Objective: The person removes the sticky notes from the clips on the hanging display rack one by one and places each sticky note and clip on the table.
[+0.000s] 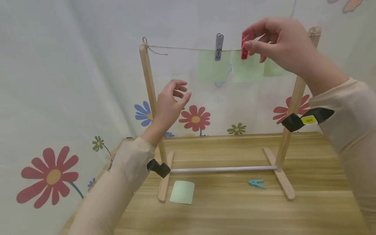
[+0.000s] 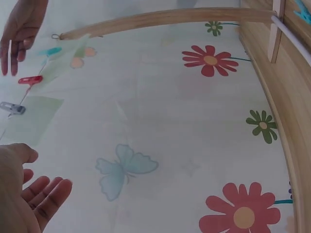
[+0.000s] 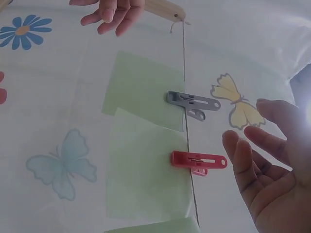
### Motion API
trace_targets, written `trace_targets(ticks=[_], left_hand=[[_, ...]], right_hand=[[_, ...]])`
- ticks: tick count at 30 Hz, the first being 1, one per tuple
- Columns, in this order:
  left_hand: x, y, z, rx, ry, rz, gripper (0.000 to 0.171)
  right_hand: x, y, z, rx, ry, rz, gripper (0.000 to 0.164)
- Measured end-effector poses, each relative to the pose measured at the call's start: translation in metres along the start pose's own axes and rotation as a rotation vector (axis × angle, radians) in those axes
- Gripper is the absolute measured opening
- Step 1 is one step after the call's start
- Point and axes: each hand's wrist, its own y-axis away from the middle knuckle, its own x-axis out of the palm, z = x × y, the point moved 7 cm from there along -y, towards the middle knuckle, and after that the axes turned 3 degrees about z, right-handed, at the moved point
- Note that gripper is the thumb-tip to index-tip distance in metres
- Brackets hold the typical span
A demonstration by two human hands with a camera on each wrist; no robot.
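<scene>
My right hand (image 1: 283,45) is beside the red clothespin (image 1: 244,54). In the right wrist view a gap shows between its fingers and that red clothespin (image 3: 214,162), which clips a pale green paper (image 3: 146,170) to a string (image 3: 184,58). Left of it, a grey clothespin (image 1: 219,49) holds another green paper (image 1: 207,70) on the line. A third green paper (image 1: 273,70) hangs behind my right hand; the left wrist view shows a turquoise clothespin (image 2: 52,51) there. My left hand (image 1: 170,101) hovers near the left post, fingers loosely bent around nothing.
The string runs between two wooden posts (image 1: 149,75) joined by a white rod (image 1: 223,169). On the wooden table (image 1: 223,212) lie a green paper square (image 1: 182,192) and a blue clothespin (image 1: 256,183). A flower-patterned sheet (image 1: 73,98) stands behind and at left.
</scene>
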Motion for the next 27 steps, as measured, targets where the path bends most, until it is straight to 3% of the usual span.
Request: trace_targets(ticks=[5, 13, 18, 27], left_hand=[[0.004, -0.012, -0.005, -0.042, 0.073, -0.027, 0.036], [0.014, -0.026, -0.016, -0.009, 0.126, -0.031, 0.037], [0.019, -0.029, -0.022, -0.020, 0.156, -0.033, 0.033], [0.022, -0.030, -0.024, -0.054, 0.202, -0.030, 0.022]], right_hand=[[0.006, -0.022, 0.008, 0.044, 0.108, 0.029, 0.042], [0.028, -0.045, 0.013, 0.117, 0.207, 0.139, 0.055], [0.039, -0.051, 0.018, 0.135, 0.223, 0.191, 0.054], [0.046, -0.054, 0.022, 0.143, 0.293, 0.208, 0.044]])
